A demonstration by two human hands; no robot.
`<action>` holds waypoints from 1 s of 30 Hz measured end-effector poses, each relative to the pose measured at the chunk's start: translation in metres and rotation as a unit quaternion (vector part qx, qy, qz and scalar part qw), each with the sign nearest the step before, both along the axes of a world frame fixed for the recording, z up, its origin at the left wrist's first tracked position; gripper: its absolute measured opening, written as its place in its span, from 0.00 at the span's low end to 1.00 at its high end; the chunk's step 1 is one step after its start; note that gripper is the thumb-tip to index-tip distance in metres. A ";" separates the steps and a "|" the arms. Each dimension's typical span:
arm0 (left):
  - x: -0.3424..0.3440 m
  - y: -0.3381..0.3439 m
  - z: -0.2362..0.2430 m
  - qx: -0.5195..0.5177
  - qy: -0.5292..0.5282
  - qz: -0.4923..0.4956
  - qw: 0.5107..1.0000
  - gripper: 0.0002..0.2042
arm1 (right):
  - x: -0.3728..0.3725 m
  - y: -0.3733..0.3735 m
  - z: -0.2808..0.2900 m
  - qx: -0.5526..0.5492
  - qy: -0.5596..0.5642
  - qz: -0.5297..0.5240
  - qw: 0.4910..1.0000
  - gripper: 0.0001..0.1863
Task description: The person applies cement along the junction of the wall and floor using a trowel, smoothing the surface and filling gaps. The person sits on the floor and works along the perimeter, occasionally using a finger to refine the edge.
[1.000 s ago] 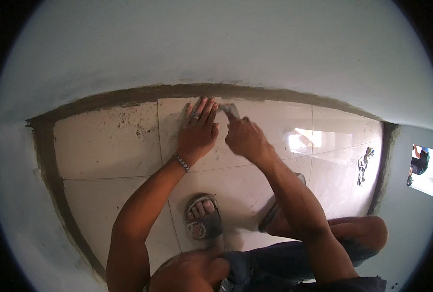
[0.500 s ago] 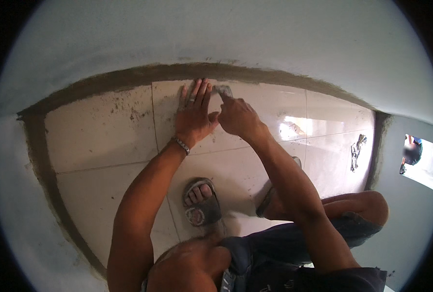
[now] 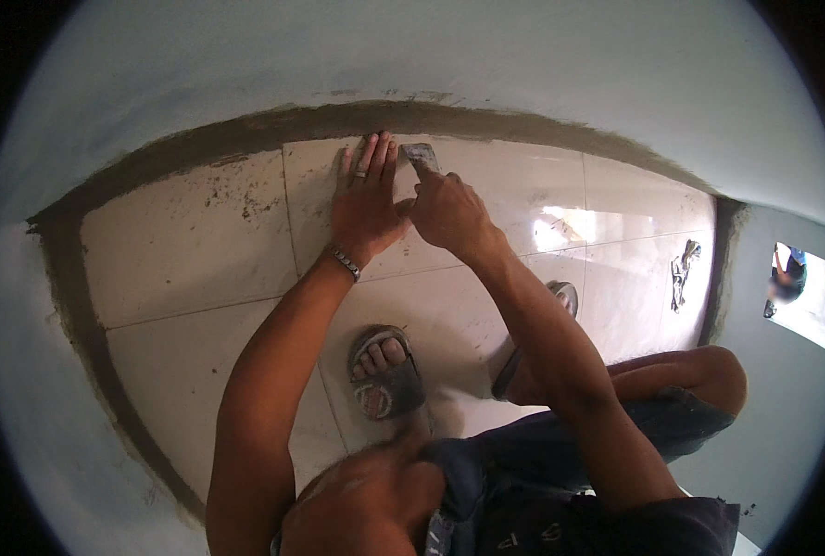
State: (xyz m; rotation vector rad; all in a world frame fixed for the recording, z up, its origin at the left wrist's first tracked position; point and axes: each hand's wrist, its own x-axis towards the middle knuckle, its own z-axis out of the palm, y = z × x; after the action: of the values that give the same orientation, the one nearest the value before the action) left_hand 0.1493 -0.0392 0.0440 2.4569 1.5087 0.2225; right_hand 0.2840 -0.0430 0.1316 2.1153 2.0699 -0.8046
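Note:
My left hand (image 3: 366, 208) lies spread on the pale floor tile (image 3: 496, 181), its fingertips at the edge of the grey-brown mortar band (image 3: 338, 120) along the wall's foot. A ring and a bracelet (image 3: 347, 265) are on it. Just to its right, my right hand (image 3: 454, 215) is closed round a scraper (image 3: 419, 154) with a flat, mortar-smeared blade. The handle is hidden in the fist, and the index finger points along toward the blade. That blade is low over the tile near the band; whether it touches cannot be made out. The left thumb is close against the right fist.
My sandalled feet (image 3: 384, 375) stand on the tiles behind the hands. Mortar specks (image 3: 241, 199) dot the left tile. A crumpled dark-and-white cloth (image 3: 684, 275) lies at the right. Grey walls (image 3: 412, 51) enclose the floor; another person (image 3: 787, 278) shows through an opening at far right.
The whole scene sits slightly higher in the view. Both hands and the scraper keep nearly the same place by the mortar band.

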 end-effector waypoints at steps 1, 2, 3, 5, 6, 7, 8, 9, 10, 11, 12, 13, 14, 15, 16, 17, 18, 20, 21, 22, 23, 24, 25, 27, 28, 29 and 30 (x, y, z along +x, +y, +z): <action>0.000 0.000 -0.002 0.007 -0.018 0.005 1.000 0.50 | 0.000 0.004 0.003 -0.003 0.002 0.006 1.000 0.29; 0.000 -0.001 -0.005 0.014 -0.036 0.010 0.999 0.50 | 0.001 0.010 0.007 -0.005 0.005 0.012 1.000 0.29; 0.002 0.000 0.000 0.005 -0.028 0.005 1.000 0.49 | 0.003 0.014 0.011 -0.006 0.005 0.014 1.000 0.28; 0.006 0.000 0.010 -0.013 -0.011 -0.005 1.000 0.48 | 0.007 0.010 0.002 -0.001 -0.006 -0.004 1.000 0.28; 0.003 0.000 0.007 -0.004 -0.015 -0.004 1.000 0.48 | 0.004 0.011 -0.001 0.004 -0.008 -0.007 1.000 0.28; 0.001 -0.001 0.004 0.004 -0.019 -0.003 1.000 0.48 | 0.000 0.008 -0.003 0.015 0.000 0.010 1.000 0.27; -0.002 0.000 0.002 0.012 -0.023 -0.003 1.000 0.48 | -0.004 0.003 -0.005 0.027 0.007 0.027 0.999 0.26; 0.000 0.000 0.004 0.003 -0.011 -0.001 1.000 0.48 | -0.007 0.000 -0.001 0.035 0.011 0.040 0.999 0.24; 0.000 0.000 0.006 -0.006 0.001 0.000 1.000 0.47 | -0.008 0.004 0.003 0.030 0.002 0.061 0.998 0.24; 0.001 0.000 0.008 -0.015 0.013 0.002 1.000 0.47 | -0.007 0.010 0.008 0.026 -0.006 0.083 0.996 0.24; 0.002 0.001 0.006 -0.012 0.031 -0.004 0.999 0.49 | -0.009 0.016 0.014 0.023 -0.014 0.105 0.994 0.24; 0.002 0.001 0.004 -0.008 0.048 -0.009 0.999 0.51 | -0.009 0.013 0.010 0.024 -0.017 0.094 0.995 0.24; 0.002 0.001 0.002 -0.005 0.066 -0.015 0.998 0.53 | -0.010 0.006 0.004 0.024 -0.019 0.083 0.996 0.24; 0.000 0.000 0.000 -0.004 0.044 -0.007 0.999 0.54 | -0.013 0.005 0.003 0.024 -0.018 0.074 0.997 0.24; -0.001 -0.001 -0.002 -0.002 0.022 0.000 1.000 0.54 | -0.015 0.009 0.002 0.011 -0.010 0.058 0.998 0.24; -0.003 -0.002 -0.003 -0.001 0.000 0.007 1.000 0.54 | -0.016 0.015 0.002 -0.002 -0.001 0.043 0.999 0.25; -0.002 -0.003 -0.001 -0.008 -0.006 0.015 1.000 0.52 | -0.016 0.016 0.002 -0.017 0.006 0.023 1.000 0.25; 0.000 -0.005 0.004 -0.024 -0.018 0.030 0.999 0.49 | -0.017 0.012 0.002 0.026 -0.005 0.040 0.999 0.26; 0.001 -0.006 0.004 -0.018 -0.014 0.036 0.999 0.48 | -0.017 0.012 0.003 0.050 -0.011 0.051 0.997 0.27; 0.000 -0.008 0.004 -0.013 -0.010 0.041 0.999 0.48 | -0.015 0.009 0.000 0.028 -0.004 0.024 0.999 0.27; 0.000 -0.009 0.003 -0.008 -0.006 0.045 0.999 0.47 | -0.011 0.004 -0.008 0.006 0.002 -0.004 1.000 0.28; 0.001 -0.010 0.004 -0.002 -0.017 0.038 0.999 0.46 | -0.010 0.003 -0.006 -0.018 0.007 -0.031 0.999 0.28; 0.001 -0.010 0.005 0.003 -0.027 0.031 0.999 0.45 | -0.006 0.005 -0.003 -0.018 0.009 -0.028 0.999 0.29; 0.000 -0.008 0.003 0.023 -0.045 -0.007 0.999 0.42 | 0.002 0.012 0.006 -0.016 0.015 -0.022 1.000 0.30; -0.002 -0.004 0.000 0.038 -0.052 -0.037 0.997 0.40 | 0.004 0.011 0.010 -0.022 0.015 -0.022 0.999 0.30; -0.002 -0.001 -0.002 0.052 -0.059 -0.067 0.995 0.38 | 0.006 0.007 0.014 -0.029 0.014 -0.023 0.999 0.29; 0.001 0.003 -0.004 0.055 -0.064 -0.085 0.993 0.37 | 0.009 0.003 0.017 -0.034 0.013 -0.026 0.999 0.29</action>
State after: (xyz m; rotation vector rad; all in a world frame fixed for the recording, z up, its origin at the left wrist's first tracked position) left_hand 0.1501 -0.0366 0.0403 2.5843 1.2591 0.4329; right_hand 0.2935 -0.0399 0.1484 2.1418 1.9790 -0.8995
